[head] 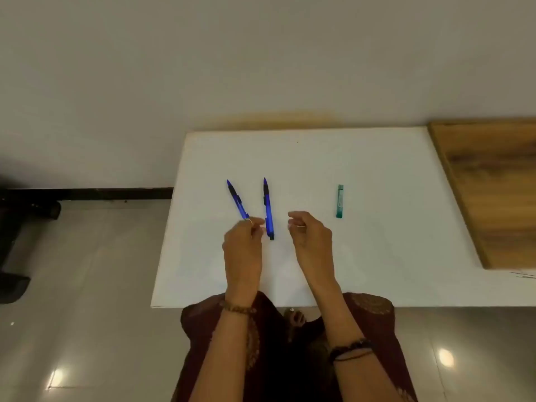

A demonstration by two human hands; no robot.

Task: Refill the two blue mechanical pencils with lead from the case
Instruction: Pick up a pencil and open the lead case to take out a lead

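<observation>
Two blue mechanical pencils lie on the white table [377, 256], tips pointing away from me. The left pencil [236, 198] slants, and its back end runs under the fingertips of my left hand [243, 250]. Those fingers are curled over that end, and whether they grip it is hidden. The right pencil [268, 208] lies nearly straight between my hands, touched by neither. My right hand [311, 242] hovers just right of it, fingers loosely curled and apart, holding nothing. The green lead case [340, 201] lies flat farther right, apart from both hands.
A wooden board [493, 192] lies along the table's right side. The table's near edge is right at my lap. Tiled floor and dark chair legs [17, 227] are to the left, and a plain wall stands behind the table.
</observation>
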